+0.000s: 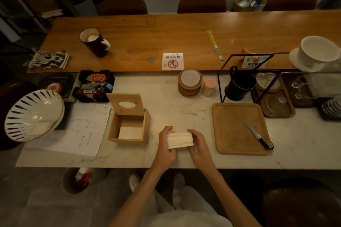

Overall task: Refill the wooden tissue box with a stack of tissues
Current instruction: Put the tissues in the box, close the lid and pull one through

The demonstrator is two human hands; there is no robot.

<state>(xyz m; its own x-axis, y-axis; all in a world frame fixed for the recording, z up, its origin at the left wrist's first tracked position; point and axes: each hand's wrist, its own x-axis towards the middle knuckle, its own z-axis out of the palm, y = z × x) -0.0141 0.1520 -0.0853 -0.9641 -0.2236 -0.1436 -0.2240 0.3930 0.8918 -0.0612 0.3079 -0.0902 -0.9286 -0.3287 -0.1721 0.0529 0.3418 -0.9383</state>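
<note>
A wooden tissue box stands on the marble counter, left of my hands. Its lid, with an oval hole, is tipped up at the back. A few white tissues lie at the bottom of the box. A white stack of tissues is held just above the counter, to the right of the box. My left hand grips its left end and my right hand grips its right end.
A wooden tray with a knife lies to the right. Papers and a striped bowl sit to the left. Stacked coasters, a pink container and a wire rack stand behind.
</note>
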